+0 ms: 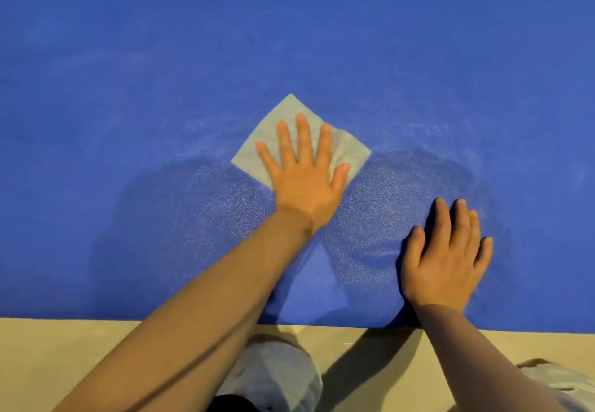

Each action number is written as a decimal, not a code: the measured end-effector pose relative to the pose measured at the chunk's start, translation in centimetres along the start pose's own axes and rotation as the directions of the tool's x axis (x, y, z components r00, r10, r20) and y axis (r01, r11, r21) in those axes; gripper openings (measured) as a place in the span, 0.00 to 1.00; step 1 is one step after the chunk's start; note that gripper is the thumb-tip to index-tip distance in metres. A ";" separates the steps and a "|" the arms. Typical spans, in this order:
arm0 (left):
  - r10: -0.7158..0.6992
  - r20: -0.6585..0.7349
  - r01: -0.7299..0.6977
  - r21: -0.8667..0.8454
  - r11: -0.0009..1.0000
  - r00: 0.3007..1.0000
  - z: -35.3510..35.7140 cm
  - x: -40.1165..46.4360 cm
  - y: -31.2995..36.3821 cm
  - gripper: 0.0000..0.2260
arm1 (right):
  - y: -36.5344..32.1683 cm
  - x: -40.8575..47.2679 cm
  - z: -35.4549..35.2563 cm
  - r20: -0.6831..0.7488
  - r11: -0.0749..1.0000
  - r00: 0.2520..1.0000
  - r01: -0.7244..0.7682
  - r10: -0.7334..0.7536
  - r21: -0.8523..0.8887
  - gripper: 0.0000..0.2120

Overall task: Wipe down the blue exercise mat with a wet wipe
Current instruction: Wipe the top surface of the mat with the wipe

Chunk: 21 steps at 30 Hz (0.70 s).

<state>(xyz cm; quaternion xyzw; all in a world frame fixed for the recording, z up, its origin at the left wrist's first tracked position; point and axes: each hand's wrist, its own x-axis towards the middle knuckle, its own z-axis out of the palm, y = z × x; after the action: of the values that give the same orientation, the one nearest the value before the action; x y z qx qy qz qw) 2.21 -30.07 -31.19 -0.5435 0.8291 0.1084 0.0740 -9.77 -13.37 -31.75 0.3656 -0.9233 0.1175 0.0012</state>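
Observation:
The blue exercise mat [289,41] fills most of the view, its near edge running across the bottom. A pale square wet wipe [289,112] lies flat on the mat at the centre, turned like a diamond. My left hand [306,176] presses on the wipe, palm down with fingers straight and spread. My right hand [447,257] rests flat on the bare mat to the right, nearer the front edge, apart from the wipe. A darker damp patch [193,218] spreads over the mat around and below both hands.
A beige floor [64,353] runs along the mat's near edge. My knees in light grey fabric [273,376] sit on the floor just in front of the mat.

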 end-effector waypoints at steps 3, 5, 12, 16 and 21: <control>0.386 0.091 -0.392 0.051 0.919 0.918 -0.1 -0.1 6.7 0.29 | 0.3 0.0 0.0 0.002 1.000 1.000 0.000 0.000 -0.009 0.28; 0.529 0.137 -0.540 0.062 0.839 0.837 0.0 -0.2 7.6 0.29 | 0.0 0.1 0.0 -0.006 1.000 1.000 0.006 -0.006 -0.008 0.28; 0.280 -0.016 -0.280 0.023 0.960 0.960 -1.8 6.5 -2.0 0.32 | 0.3 0.1 0.0 0.012 1.000 1.000 -0.005 0.005 -0.017 0.28; -0.176 0.029 0.177 -0.042 0.983 0.984 -3.7 6.7 -11.0 0.31 | 0.3 0.1 0.0 0.012 1.000 1.000 -0.007 0.007 -0.016 0.28; -0.441 -0.047 0.429 -0.165 0.888 0.896 -2.9 5.8 -9.9 0.33 | 0.0 0.1 -0.1 0.003 1.000 1.000 -0.011 0.011 -0.010 0.28</control>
<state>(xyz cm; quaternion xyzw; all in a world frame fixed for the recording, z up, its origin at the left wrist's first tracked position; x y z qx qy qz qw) 8.97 -39.77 -30.72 -0.7234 0.6780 0.1285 0.0205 -9.88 -13.43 -31.66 0.3607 -0.9259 0.1124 0.0010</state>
